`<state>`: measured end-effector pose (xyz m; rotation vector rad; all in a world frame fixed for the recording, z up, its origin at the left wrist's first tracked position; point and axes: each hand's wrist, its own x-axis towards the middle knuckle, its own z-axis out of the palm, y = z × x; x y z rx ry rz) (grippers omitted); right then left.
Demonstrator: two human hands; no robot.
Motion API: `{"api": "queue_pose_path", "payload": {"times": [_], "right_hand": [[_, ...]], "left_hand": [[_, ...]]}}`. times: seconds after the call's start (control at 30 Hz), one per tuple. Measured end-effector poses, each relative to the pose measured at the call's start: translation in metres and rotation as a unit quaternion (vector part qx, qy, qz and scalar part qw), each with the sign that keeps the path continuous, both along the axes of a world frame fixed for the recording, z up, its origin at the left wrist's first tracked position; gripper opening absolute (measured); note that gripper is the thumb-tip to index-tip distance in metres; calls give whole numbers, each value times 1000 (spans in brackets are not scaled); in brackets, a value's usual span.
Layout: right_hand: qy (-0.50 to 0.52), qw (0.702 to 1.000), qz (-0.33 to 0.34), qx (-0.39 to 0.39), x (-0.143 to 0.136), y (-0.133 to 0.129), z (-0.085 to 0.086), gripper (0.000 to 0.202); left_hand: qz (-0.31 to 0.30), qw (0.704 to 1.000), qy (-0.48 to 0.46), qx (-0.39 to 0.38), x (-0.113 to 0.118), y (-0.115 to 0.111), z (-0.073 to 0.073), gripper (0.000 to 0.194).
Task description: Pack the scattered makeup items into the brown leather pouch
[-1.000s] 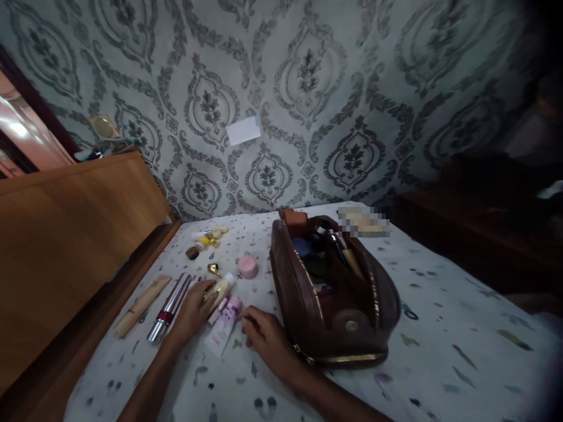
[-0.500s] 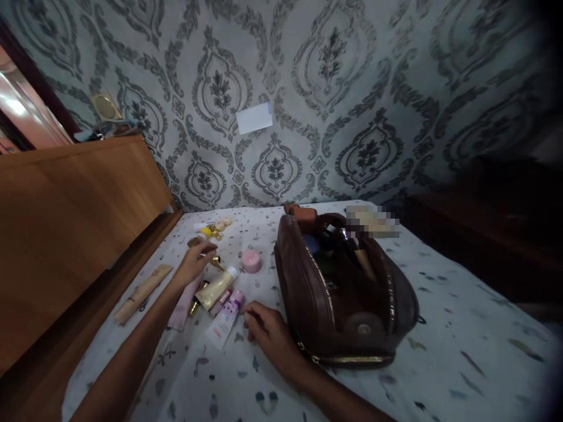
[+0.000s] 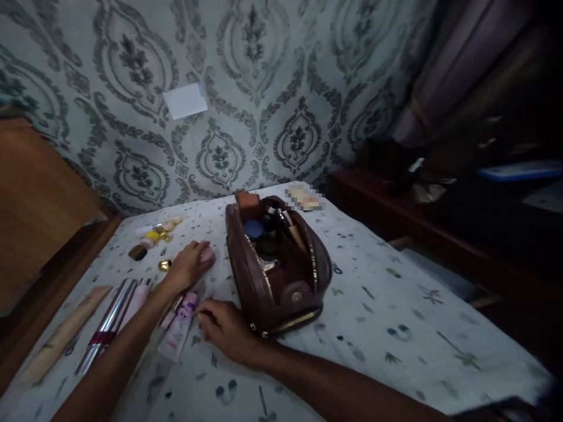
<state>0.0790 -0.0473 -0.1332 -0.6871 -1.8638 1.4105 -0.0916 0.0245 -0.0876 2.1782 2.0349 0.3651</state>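
Note:
My left hand (image 3: 187, 268) lies over a small round pink jar (image 3: 207, 255) on the patterned bedsheet (image 3: 396, 305), fingers curled around it. My right hand (image 3: 225, 329) rests on the sheet with loose fingers, holding nothing, between a pink-and-white tube (image 3: 178, 329) and the front end of an open brown zip pouch (image 3: 264, 287). The pouch stands just right of both hands, unzipped, with several cosmetics inside.
Silver tubes (image 3: 108, 322) and a long beige stick (image 3: 61, 337) lie at the left. A gold cap (image 3: 165, 265), a brown piece (image 3: 138, 252) and small yellow items (image 3: 158, 231) sit behind them. A wooden headboard (image 3: 39, 199) borders the left, dark furniture (image 3: 440, 234) the right.
My left hand moved right from the small items at the back onto the pink jar. The view swung to the right. My right hand stayed by the pouch.

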Motion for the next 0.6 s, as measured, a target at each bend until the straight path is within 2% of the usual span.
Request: {"api": "queue_pose_path", "payload": {"times": [0.13,0.27,0.37,0.47,0.6], "right_hand": [[-3,1000,-3,22,3,1,3,13],[-24,999,-1,31,6,1,6,12],[-28,999,-3,33,7,2,7,11],[-23,999,6,30,7,3,8,12],[-31,999,20,29,9,5,11,15]], "left_hand": [[5,999,-36,18,-5,-1,5,54],[31,987,-151,43,-7,-5,17,58],[51,968,-246,6,-4,-12,31,69],[80,950,-300,-29,1,-20,46,71],[133,926,-354,4,9,-30,71,73]]}}
